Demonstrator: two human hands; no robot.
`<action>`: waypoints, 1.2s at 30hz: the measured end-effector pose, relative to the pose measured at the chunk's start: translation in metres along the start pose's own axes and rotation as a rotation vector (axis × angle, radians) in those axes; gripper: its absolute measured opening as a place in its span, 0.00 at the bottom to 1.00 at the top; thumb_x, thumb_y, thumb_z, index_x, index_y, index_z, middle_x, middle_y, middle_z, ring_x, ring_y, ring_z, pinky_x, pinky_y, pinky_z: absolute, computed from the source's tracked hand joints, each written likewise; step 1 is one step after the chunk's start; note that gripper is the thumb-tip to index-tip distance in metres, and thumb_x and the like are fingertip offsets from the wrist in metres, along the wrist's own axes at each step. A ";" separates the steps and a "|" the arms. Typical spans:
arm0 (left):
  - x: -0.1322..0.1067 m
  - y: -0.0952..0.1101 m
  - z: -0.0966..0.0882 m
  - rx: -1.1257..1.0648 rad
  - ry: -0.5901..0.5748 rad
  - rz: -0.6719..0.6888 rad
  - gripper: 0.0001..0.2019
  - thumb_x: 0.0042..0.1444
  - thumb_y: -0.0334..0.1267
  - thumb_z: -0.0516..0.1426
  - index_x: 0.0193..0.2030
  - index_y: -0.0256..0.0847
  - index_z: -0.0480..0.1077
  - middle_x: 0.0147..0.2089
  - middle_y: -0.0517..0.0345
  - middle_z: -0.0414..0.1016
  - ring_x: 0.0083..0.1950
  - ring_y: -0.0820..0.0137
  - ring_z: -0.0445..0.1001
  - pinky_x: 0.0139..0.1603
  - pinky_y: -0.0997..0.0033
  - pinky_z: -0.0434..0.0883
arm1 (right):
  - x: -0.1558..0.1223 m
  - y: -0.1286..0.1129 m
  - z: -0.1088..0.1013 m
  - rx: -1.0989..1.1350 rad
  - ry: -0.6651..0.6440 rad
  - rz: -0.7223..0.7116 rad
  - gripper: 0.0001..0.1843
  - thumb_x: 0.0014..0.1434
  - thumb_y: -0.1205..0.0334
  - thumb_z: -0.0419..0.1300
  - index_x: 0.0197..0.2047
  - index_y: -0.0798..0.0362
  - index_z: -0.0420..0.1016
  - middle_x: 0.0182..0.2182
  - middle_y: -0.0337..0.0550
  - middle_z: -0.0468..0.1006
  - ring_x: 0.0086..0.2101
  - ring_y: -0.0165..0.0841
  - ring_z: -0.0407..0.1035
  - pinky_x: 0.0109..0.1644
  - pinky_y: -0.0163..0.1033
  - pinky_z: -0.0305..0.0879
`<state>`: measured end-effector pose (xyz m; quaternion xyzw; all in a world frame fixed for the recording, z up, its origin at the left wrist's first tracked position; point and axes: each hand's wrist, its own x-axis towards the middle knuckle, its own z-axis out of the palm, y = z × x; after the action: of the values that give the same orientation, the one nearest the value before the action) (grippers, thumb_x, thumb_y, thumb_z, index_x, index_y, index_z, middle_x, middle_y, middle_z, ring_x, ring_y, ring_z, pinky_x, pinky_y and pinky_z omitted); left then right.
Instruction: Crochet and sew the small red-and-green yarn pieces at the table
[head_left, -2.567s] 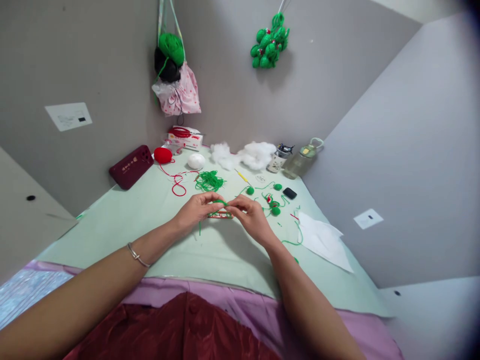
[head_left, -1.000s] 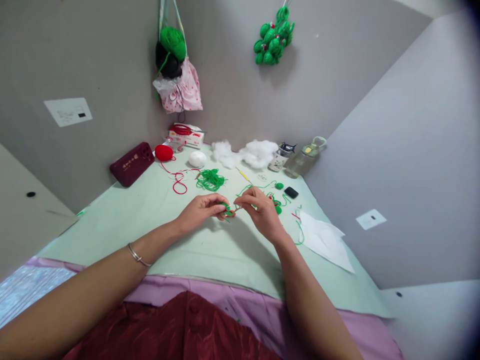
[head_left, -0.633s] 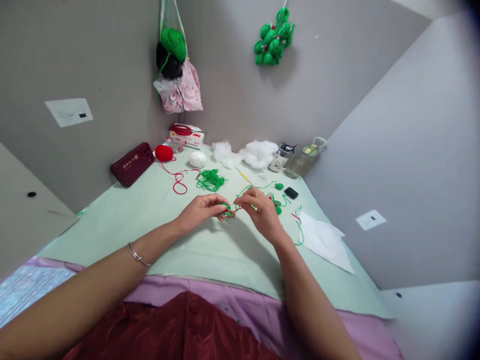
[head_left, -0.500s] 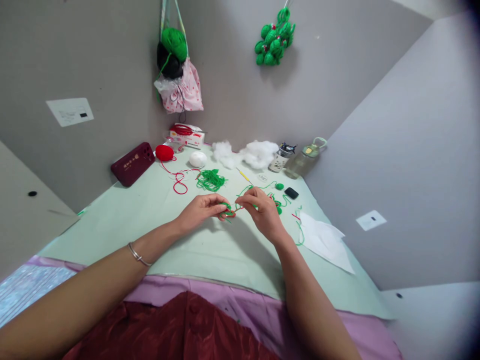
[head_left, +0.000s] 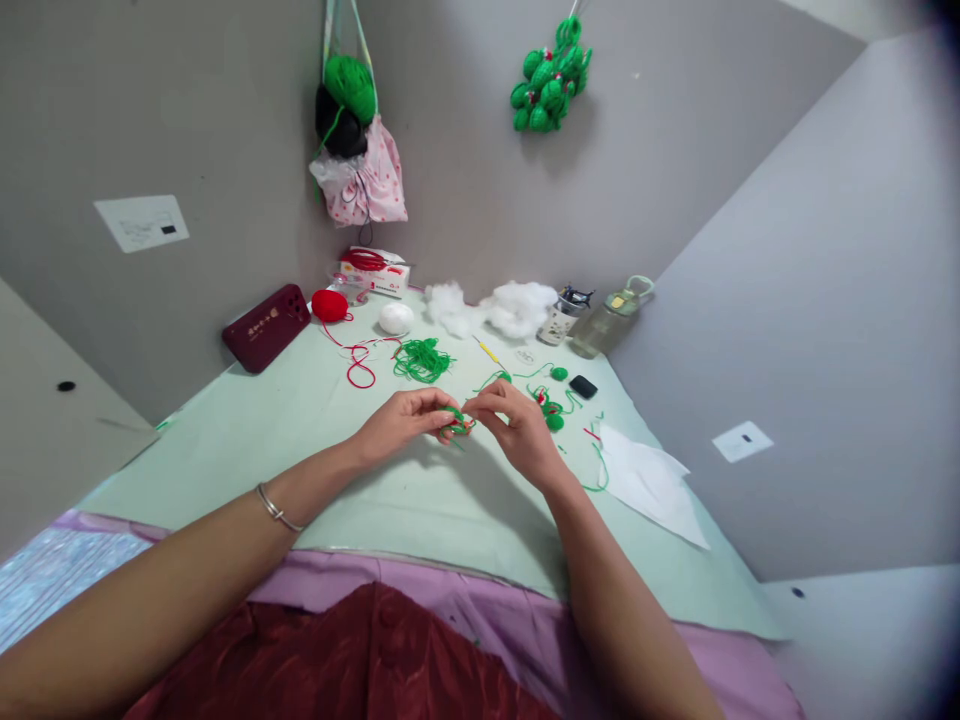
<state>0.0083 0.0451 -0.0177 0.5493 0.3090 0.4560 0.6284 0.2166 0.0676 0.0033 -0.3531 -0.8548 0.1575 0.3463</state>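
Note:
Above the middle of the table, my left hand [head_left: 409, 422] is closed on a small green crochet piece [head_left: 456, 420], pinched between thumb and fingers, with some red-orange showing at its edge. A green strand hangs below it. Close on its right, my right hand [head_left: 517, 425] is pinched shut, fingertips right beside the piece; whatever lies between them is too small to make out. Just beyond my right hand lie small green and red crochet bits [head_left: 553, 412] with loose tails. A yellow-handled crochet hook [head_left: 488, 350] rests farther back.
Behind my hands are a tangle of green yarn [head_left: 424, 360], a red yarn ball [head_left: 330, 305], a white ball [head_left: 395, 319] and white stuffing [head_left: 517, 308]. A maroon phone [head_left: 268, 328] stands left. At right are a bottle [head_left: 606, 322], a black case [head_left: 583, 386] and white paper [head_left: 652, 480].
My right hand has moved slightly left, bringing its fingertips closer to the green crochet piece. My left hand stays in place, still holding it.

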 end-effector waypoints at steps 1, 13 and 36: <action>0.000 -0.001 0.000 -0.011 0.004 0.005 0.15 0.53 0.46 0.65 0.40 0.36 0.73 0.35 0.54 0.80 0.35 0.70 0.76 0.41 0.68 0.72 | 0.000 -0.002 0.002 0.012 0.014 0.018 0.08 0.65 0.63 0.58 0.39 0.47 0.81 0.32 0.42 0.74 0.34 0.33 0.69 0.38 0.38 0.64; 0.004 -0.010 -0.004 0.075 0.077 -0.021 0.15 0.52 0.45 0.65 0.38 0.35 0.71 0.35 0.58 0.74 0.32 0.73 0.72 0.38 0.70 0.70 | -0.006 -0.017 0.022 -0.064 0.039 -0.024 0.11 0.67 0.62 0.54 0.40 0.49 0.79 0.34 0.46 0.80 0.33 0.33 0.73 0.38 0.38 0.67; 0.004 -0.011 -0.004 0.094 0.036 -0.089 0.13 0.51 0.42 0.65 0.40 0.36 0.75 0.32 0.57 0.79 0.31 0.72 0.75 0.37 0.69 0.72 | 0.001 0.006 -0.037 0.253 0.300 0.125 0.03 0.60 0.61 0.64 0.35 0.49 0.80 0.33 0.40 0.76 0.33 0.30 0.70 0.36 0.36 0.65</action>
<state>0.0087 0.0506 -0.0288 0.5557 0.3655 0.4221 0.6160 0.2451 0.0731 0.0268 -0.3786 -0.7434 0.2304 0.5010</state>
